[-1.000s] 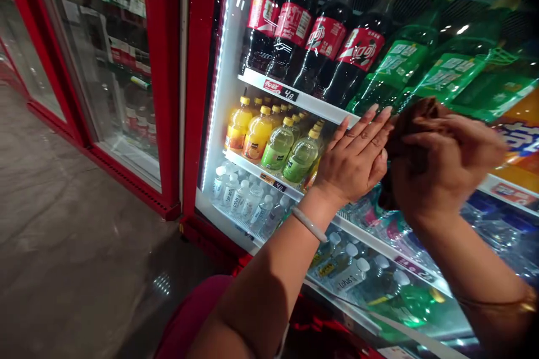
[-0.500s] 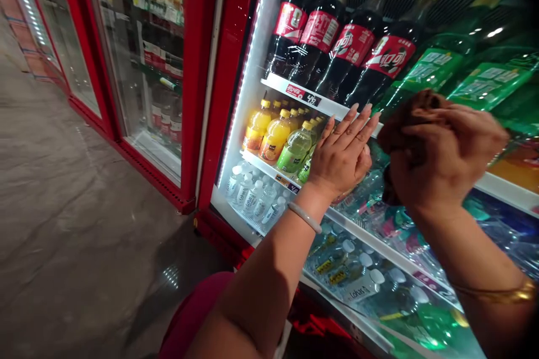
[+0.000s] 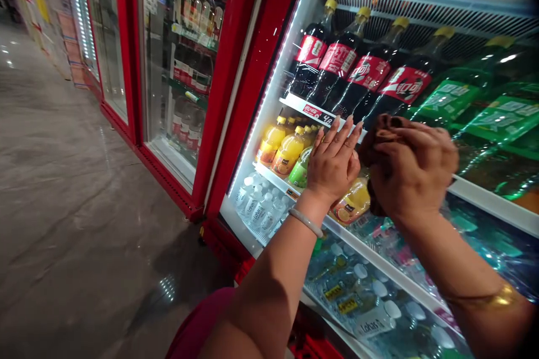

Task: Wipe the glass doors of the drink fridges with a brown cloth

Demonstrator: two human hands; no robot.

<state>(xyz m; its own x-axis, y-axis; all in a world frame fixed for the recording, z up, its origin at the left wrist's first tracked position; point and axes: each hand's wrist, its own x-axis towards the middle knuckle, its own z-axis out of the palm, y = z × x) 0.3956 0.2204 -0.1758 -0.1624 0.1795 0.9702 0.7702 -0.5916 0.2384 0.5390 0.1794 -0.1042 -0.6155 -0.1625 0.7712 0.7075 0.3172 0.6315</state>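
Note:
My left hand (image 3: pixel 333 165) lies with its fingers spread against the glass door of a red drinks cooler (image 3: pixel 269 67), in front of the shelf with yellow and green juice bottles (image 3: pixel 288 151). To its right, my right hand (image 3: pixel 415 165) is closed around a crumpled dark brown cloth (image 3: pixel 381 137) at the glass. Behind the door, above my hands, stand large cola bottles (image 3: pixel 370 70) with red labels and yellow caps. Green bottles (image 3: pixel 446 98) are to the right, behind and above my right hand.
Clear water bottles (image 3: pixel 263 210) fill the lower shelves. Further red-framed coolers (image 3: pixel 193 123) line up on the left, beside a grey, shiny floor (image 3: pixel 76 224). Price tags (image 3: pixel 318 114) sit on the shelf edges.
My right hand has moved left with the cloth, closer to my left hand. The view has shifted, showing more of the upper shelf. My left hand stays spread on the glass.

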